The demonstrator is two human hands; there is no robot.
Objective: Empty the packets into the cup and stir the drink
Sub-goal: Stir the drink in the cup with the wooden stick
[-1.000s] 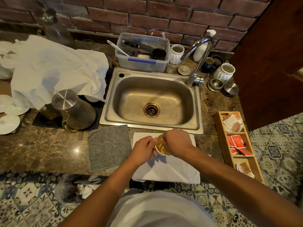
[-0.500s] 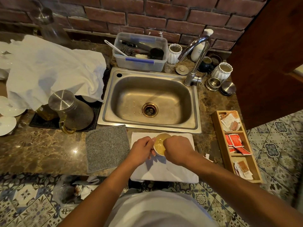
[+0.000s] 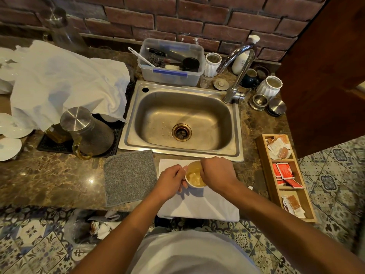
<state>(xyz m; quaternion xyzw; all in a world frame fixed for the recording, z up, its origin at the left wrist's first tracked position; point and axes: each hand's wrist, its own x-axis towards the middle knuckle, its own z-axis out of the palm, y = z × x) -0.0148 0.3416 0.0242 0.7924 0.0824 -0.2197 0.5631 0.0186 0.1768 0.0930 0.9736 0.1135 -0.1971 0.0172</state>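
Two cloths lie on the tabletop [image 3: 49, 175] before the sink [image 3: 181, 119]: a grey mat [image 3: 129, 177], then a white towel [image 3: 199, 206] carrying the cup [image 3: 194, 175]. Left hand [image 3: 170, 179] wraps the cup's side, fingers clasping it. Right hand [image 3: 217, 172] hovers clenched over the rim; what it pinches, I cannot tell. Packets [image 3: 284, 172] sit boxed, far right.

a sink [image 3: 183, 119] sits at the back middle of the desk [image 3: 49, 175]. in front of it, a cup [image 3: 194, 175] stands on a folded cloth [image 3: 197, 206], between the left hand [image 3: 170, 179] and right hand [image 3: 217, 172]. a mat [image 3: 129, 177] lies just left of the cloth. a tray of packets [image 3: 284, 175] lies to the right. a jug [image 3: 88, 132] stands left of the sink.
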